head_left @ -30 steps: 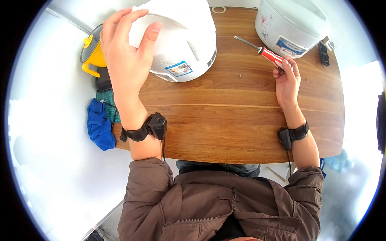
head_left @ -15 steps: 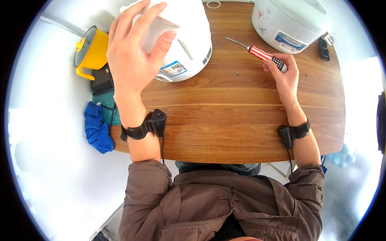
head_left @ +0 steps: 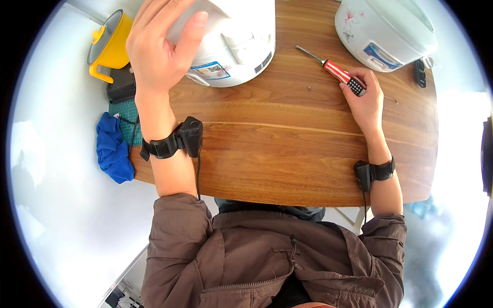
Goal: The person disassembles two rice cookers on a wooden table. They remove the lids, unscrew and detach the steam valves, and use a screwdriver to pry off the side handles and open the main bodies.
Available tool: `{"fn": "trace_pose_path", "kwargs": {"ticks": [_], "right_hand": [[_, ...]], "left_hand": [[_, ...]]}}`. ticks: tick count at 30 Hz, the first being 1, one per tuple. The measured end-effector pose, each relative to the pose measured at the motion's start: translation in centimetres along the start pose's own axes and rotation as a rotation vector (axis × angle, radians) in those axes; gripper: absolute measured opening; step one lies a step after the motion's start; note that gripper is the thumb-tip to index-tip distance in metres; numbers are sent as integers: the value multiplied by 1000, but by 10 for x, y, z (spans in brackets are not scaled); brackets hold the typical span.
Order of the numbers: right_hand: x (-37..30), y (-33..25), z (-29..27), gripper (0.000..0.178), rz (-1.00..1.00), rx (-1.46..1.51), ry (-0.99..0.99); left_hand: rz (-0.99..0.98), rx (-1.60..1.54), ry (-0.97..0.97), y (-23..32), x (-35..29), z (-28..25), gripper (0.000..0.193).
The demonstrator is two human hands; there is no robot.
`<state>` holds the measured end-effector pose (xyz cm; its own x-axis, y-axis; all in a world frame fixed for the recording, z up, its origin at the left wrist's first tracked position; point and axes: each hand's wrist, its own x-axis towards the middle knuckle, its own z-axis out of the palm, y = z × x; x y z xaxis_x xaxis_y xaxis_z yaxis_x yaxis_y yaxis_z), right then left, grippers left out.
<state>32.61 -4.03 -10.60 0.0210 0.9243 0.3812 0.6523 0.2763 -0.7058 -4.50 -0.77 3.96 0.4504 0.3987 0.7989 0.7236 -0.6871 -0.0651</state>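
Observation:
My left hand (head_left: 159,49) reaches to the far left, its fingers stretched and spread at a large white rounded appliance (head_left: 239,56), which looks like a rice cooker. The upper frame edge cuts off the appliance's top and some fingertips, so whether the hand presses on it cannot be told. On the appliance's near side is a blue-edged sticker (head_left: 210,71). Over the right side of the table, my right hand (head_left: 367,97) is closed around the handle of a screwdriver (head_left: 336,72), striped red and white with a black dotted part. Its metal shaft points to the far left.
Another white rice cooker (head_left: 382,33) with flower prints stands at the far right, beside a black object (head_left: 420,74). Two tiny bits, perhaps screws, lie on the wooden table (head_left: 287,149). Along the left sit a yellow pot (head_left: 113,43), a green mat (head_left: 126,110) and blue cloth (head_left: 113,149).
The whole view has shifted and turned slightly. My right hand has drawn a little nearer with the screwdriver, now tilted more steeply. My left hand stays by the white appliance.

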Motion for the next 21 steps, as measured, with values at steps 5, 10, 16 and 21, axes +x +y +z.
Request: {"fn": "trace_pose_path", "kwargs": {"ticks": [5, 10, 16, 21], "right_hand": [[3, -4, -5, 38, -52, -130, -88], [5, -9, -10, 52, -44, -121, -153], [22, -63, -14, 67, -222, -280, -159], [27, -131, 31, 92, -253, -32, -140]], "left_hand": [[-42, -45, 54, 5, 3, 2, 39], [-66, -54, 87, 5, 2, 2, 34], [-67, -19, 134, 8, 3, 1, 33], [-75, -53, 115, 10, 5, 4, 34]]}}
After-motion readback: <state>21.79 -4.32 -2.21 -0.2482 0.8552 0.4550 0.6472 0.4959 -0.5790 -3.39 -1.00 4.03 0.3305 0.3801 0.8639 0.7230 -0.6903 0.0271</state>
